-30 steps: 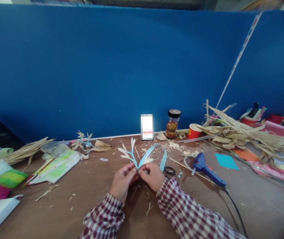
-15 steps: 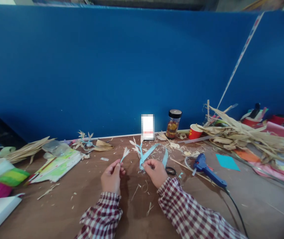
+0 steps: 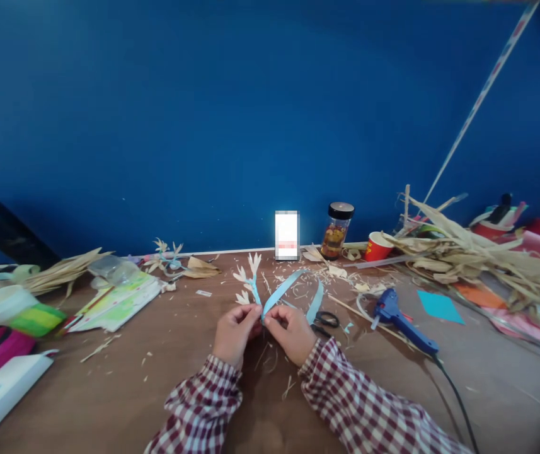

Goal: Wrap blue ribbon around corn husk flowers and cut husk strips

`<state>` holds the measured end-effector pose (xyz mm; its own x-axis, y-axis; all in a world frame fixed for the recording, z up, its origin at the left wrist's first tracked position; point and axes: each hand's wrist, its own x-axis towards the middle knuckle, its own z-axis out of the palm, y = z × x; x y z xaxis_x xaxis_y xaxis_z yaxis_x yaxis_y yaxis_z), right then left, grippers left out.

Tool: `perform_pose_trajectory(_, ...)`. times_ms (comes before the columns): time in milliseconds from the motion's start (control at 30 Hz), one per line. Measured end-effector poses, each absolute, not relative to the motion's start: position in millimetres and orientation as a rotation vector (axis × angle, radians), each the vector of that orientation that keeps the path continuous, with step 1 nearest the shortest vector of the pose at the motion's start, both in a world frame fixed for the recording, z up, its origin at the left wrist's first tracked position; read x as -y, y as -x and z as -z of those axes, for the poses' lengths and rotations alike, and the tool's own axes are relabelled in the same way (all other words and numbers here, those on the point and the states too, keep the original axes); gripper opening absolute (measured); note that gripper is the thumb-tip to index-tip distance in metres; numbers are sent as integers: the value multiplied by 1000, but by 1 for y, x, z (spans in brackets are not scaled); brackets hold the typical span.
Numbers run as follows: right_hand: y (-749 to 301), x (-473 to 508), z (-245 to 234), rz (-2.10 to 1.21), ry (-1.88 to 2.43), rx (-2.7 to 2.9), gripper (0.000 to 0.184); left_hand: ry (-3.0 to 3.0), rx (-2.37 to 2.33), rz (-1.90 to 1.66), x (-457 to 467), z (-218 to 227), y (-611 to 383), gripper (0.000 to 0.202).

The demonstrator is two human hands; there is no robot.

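Observation:
A blue-wrapped stem with pale corn-husk flowers stands upright between my hands. My left hand is closed in a pinch at its lower part, with a small husk flower showing just above the fingers. My right hand pinches a light blue ribbon at the base of the stem, close against the left fingertips. From there the ribbon arcs up and away to the right, and its far end bends down near black-handled scissors. The fingers hide the stem's bottom.
A blue glue gun with its cord lies at right, near a blue paper square. Behind are a lidded jar, a red cup and heaped dry husks. A painted sheet and white power strip lie left.
My left hand has moved right with the small husk flower, bringing it against the blue-wrapped stem beside my right hand. The right hand still pinches there. The view has tilted down slightly.

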<state>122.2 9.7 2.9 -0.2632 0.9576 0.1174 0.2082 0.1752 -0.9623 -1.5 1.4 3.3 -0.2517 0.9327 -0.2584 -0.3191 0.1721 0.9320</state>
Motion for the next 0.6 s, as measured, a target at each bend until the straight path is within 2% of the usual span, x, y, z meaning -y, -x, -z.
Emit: perform_pose_trajectory(600,-132,-15,-7,-1407,1159,1732,16,-711,-1324,-1183,2,-16,7,34)
